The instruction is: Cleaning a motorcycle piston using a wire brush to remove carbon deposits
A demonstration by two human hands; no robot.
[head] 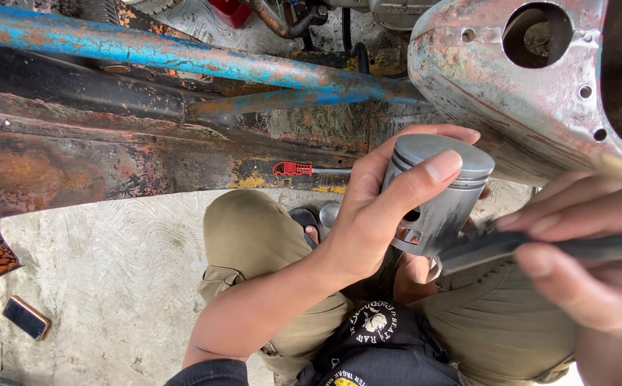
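I saw the left hand (379, 207) wrapped around the piston (439, 189); the right hand (583, 250) pinched a dark, blurred tool (511, 246), perhaps pliers.

One grey piston (439, 193), one dark flat tool (540, 246), two hands (both occupied). One red-handled tool (293, 169), one phone (26, 317) on the floor.

**Soft Daylight, Blurred Near Edge**

Even, diffuse daylight fills the view; the pale concrete floor (110, 286) at seven o'clock is bright without hard shadows. A mild sheen sits on the grey piston (439, 189) top near centre. The right hand (590, 264) at four o'clock is close and out of focus. Straight lines bow slightly toward the edges, as with the blue pipe (182, 53) at eleven o'clock.
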